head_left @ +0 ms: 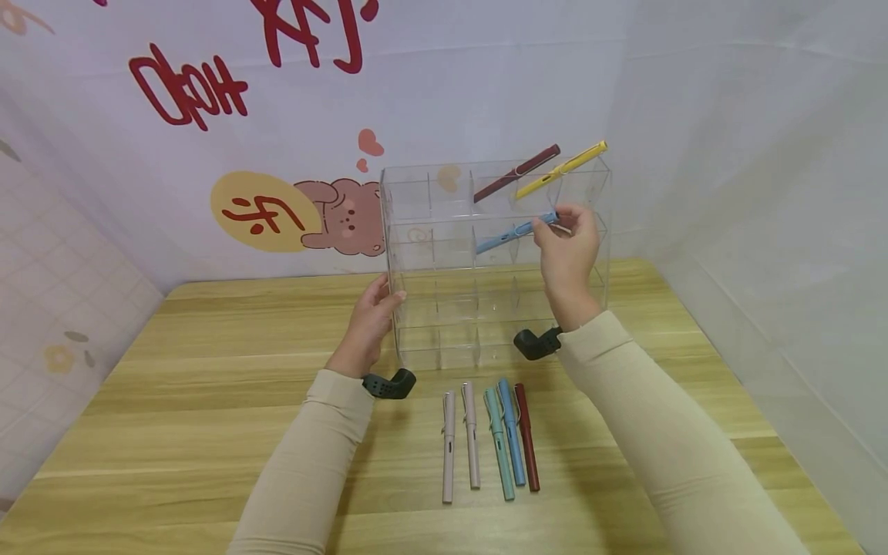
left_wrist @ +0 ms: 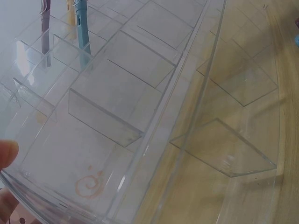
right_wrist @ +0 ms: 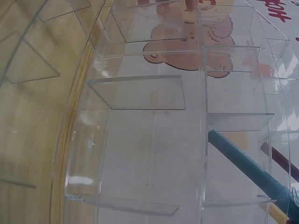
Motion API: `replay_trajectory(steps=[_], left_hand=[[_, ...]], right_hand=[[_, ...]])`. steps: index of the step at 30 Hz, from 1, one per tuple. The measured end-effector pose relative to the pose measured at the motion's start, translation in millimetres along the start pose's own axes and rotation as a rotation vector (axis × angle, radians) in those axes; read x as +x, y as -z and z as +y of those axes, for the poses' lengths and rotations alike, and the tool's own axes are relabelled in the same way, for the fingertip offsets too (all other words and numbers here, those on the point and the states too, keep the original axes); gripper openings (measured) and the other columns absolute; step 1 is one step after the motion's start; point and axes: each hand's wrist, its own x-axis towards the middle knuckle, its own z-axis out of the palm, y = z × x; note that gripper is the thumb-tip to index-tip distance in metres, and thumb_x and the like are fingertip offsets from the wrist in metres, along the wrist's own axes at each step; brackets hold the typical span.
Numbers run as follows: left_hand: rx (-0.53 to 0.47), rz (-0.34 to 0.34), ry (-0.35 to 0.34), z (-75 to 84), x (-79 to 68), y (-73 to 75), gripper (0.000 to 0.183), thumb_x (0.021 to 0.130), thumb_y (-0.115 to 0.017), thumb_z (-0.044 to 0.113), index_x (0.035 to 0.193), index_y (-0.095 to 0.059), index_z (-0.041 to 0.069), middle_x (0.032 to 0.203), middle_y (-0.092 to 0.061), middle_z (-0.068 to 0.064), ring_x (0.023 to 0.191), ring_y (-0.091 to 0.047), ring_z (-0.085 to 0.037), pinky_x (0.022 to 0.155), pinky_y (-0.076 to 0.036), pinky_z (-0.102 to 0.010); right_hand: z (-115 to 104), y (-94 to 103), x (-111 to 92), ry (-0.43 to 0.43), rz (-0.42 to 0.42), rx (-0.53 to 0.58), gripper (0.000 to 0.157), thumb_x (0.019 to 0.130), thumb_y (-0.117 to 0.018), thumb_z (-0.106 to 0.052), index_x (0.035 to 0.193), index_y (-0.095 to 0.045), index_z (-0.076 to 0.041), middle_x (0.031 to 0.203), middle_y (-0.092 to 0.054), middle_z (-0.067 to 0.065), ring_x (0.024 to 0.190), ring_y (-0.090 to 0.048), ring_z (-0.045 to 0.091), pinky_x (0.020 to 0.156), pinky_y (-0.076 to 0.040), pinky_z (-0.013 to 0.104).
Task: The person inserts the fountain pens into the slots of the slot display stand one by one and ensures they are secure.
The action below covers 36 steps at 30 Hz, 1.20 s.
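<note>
A clear acrylic organizer (head_left: 385, 231) with several tiers of compartments stands upright on the table. My left hand (head_left: 366, 324) holds its left side, thumb at the front edge; the left wrist view catches only the thumb (left_wrist: 7, 154) and part of a finger. My right hand (head_left: 570, 254) pinches the upper end of a blue fountain pen (head_left: 509, 233), which slants with its lower end in a second-tier compartment. The right wrist view shows that pen (right_wrist: 243, 161) across the clear dividers. Above it, a dark red pen (head_left: 516, 174) and a yellow pen (head_left: 563, 169) lean in top-tier compartments.
On the wooden table (head_left: 229, 432) before the organizer lie two pale grey-pink pens (head_left: 449, 455), a mint green pen (head_left: 499, 445), another blue pen (head_left: 512, 435) and a dark red pen (head_left: 527, 439). A printed cloth (head_left: 486, 85) hangs behind.
</note>
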Motion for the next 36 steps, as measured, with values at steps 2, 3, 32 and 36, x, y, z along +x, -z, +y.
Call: replay_trajectory(steps=[2,3,32,36], left_hand=[[0.002,0.0,0.0,-0.2,0.0,-0.2,0.057,0.1,-0.052,0.022,0.152,-0.029,0.018,0.154,-0.03,-0.011,0.135,-0.036,-0.03,0.109,-0.03,-0.053],[0.0,-0.001,-0.001,-0.3,0.1,-0.2,0.057,0.1,-0.052,0.022,0.152,-0.029,0.017,0.154,-0.031,-0.011,0.134,-0.036,-0.03,0.108,-0.031,-0.053],[0.022,-0.003,0.009,0.4,2.2,1.4,0.057,0.1,-0.053,0.026,0.152,-0.03,0.022,0.153,-0.032,-0.007,0.135,-0.037,-0.027,0.109,-0.031,-0.05],[0.012,-0.004,0.012,0.3,2.6,1.1,0.058,0.1,-0.053,0.025,0.152,-0.029,0.021,0.154,-0.032,-0.007,0.135,-0.037,-0.027,0.109,-0.032,-0.049]], right_hand=[[0,1.6,-1,-0.005,-0.01,0.002,0.035,0.087,-0.067,0.0,0.118,-0.05,0.003,0.106,-0.05,0.003,0.095,-0.06,0.016,0.083,-0.052,0.026],[0,3.2,-1,-0.009,-0.019,-0.002,0.037,0.087,-0.067,-0.001,0.12,-0.05,0.002,0.107,-0.05,0.003,0.097,-0.059,0.016,0.085,-0.052,0.026],[51,87.8,-86,-0.166,-0.503,-0.488,0.044,0.091,-0.066,-0.01,0.127,-0.048,0.005,0.122,-0.055,0.022,0.11,-0.058,0.032,0.074,-0.049,0.016],[61,92.7,-94,-0.155,-0.553,-0.544,0.04,0.09,-0.066,-0.006,0.125,-0.051,0.006,0.118,-0.057,0.024,0.106,-0.06,0.035,0.074,-0.052,0.023]])
